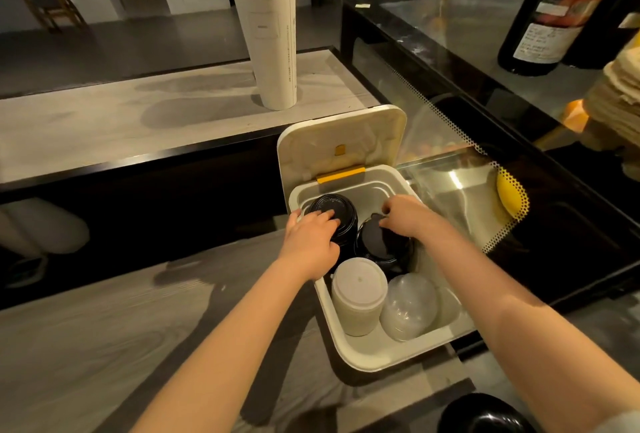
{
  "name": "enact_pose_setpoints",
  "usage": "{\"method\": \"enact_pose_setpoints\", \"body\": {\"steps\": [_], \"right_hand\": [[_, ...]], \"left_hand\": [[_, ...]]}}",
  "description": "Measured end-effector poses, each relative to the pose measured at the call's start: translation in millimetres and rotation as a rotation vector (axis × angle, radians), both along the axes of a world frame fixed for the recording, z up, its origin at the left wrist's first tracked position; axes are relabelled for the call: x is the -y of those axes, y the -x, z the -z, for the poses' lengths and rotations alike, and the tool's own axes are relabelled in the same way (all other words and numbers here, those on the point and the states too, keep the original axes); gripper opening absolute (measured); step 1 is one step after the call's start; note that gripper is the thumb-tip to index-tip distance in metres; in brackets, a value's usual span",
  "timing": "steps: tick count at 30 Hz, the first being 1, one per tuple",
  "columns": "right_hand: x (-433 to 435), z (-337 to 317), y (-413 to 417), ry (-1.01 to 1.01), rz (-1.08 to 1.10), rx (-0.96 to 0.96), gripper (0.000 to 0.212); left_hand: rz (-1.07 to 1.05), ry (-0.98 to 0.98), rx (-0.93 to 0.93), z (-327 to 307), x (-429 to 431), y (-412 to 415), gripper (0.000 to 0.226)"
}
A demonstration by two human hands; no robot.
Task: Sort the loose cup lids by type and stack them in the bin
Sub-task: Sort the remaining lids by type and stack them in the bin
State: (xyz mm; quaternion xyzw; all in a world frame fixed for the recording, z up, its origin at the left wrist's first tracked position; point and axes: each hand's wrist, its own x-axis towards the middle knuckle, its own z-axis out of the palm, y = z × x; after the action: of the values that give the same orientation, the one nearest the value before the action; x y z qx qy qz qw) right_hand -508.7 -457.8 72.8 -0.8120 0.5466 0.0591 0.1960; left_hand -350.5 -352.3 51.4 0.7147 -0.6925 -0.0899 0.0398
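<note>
A white bin [360, 356] with its hinged lid [341, 142] flipped up holds sorted lids. At the back left stands a stack of black lids [341, 213]; my left hand [311, 238] grips it from the near side, fingers curled over the top. Beside it on the right is a second stack of black lids [375, 245], and my right hand [405, 216] holds its far edge with curled fingers. In the front of the bin stand a stack of white lids [358, 289] and a stack of clear dome lids [410, 304].
A tall stack of white paper cups [273, 38] stands on the grey shelf [104, 121] behind the bin. A glass display case [485, 93] runs along the right, with dark bottles [540, 27] on top. A black round object [485, 415] sits at the bottom edge.
</note>
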Motion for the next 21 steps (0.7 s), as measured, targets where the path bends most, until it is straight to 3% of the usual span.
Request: {"method": "enact_pose_setpoints", "body": {"steps": [4, 9, 12, 14, 21], "right_hand": [[-8.6, 27.1, 5.9, 0.234, 0.007, 0.098, 0.034], [-15.8, 24.0, 18.7, 0.158, -0.176, 0.289, 0.043], [-22.9, 29.2, 22.1, 0.017, -0.247, 0.161, 0.058], [-25.0, 34.5, 21.0, 0.046, -0.283, 0.053, 0.063], [-7.1, 25.4, -1.0, -0.035, -0.162, -0.204, 0.054]], "left_hand": [[0.004, 0.009, -0.004, 0.2, -1.3, -0.3, 0.052], [0.009, 0.019, -0.002, 0.0, -1.8, 0.3, 0.052], [0.01, 0.008, 0.004, -0.4, -1.7, 0.6, 0.052], [0.011, 0.001, 0.008, -0.2, -1.6, 1.3, 0.052], [0.012, -0.006, 0.002, -2.4, -3.8, 1.5, 0.052]]}}
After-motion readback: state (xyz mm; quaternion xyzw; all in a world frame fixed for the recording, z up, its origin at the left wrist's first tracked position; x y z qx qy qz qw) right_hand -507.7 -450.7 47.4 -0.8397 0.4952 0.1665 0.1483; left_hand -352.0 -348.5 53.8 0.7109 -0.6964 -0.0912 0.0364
